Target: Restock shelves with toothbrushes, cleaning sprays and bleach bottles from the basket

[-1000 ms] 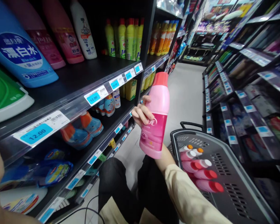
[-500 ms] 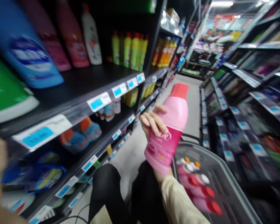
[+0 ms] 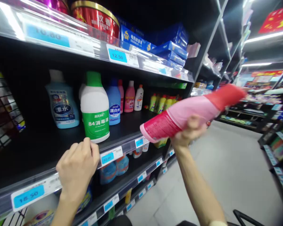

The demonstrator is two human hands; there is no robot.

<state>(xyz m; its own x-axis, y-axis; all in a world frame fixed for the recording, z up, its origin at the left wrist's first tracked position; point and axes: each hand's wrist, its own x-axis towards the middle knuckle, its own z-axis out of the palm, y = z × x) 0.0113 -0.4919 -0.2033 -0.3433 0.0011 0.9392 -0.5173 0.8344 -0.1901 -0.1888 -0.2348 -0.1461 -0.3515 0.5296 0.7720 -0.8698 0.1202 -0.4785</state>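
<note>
My right hand [image 3: 187,133] grips a pink bottle [image 3: 191,111] with a red cap, raised beside the shelf. It lies nearly on its side, cap pointing right and slightly up, blurred by motion. My left hand [image 3: 77,164] is closed over the front edge of the shelf [image 3: 124,147]; its fingertips are hidden. Just behind that hand stands a white disinfectant bottle [image 3: 95,106] with a green label and cap. Beside it are a light-blue bleach bottle [image 3: 62,100] and a darker blue bleach bottle [image 3: 114,103]. Farther back, a pink bottle [image 3: 129,97] stands near a slim white bottle [image 3: 139,98].
Above, the upper shelf carries red tins [image 3: 96,20] and blue boxes [image 3: 172,51]. Several yellow bottles [image 3: 161,103] stand deeper on the middle shelf. A wire divider [image 3: 4,106] is at left. The aisle floor [image 3: 226,163] runs right, with a black handle [image 3: 245,218] low down.
The view has turned left and up toward the shelf. The pink bottle has gone from nearly upright to almost horizontal. My left hand now shows clearly at the shelf edge; the basket has left view.
</note>
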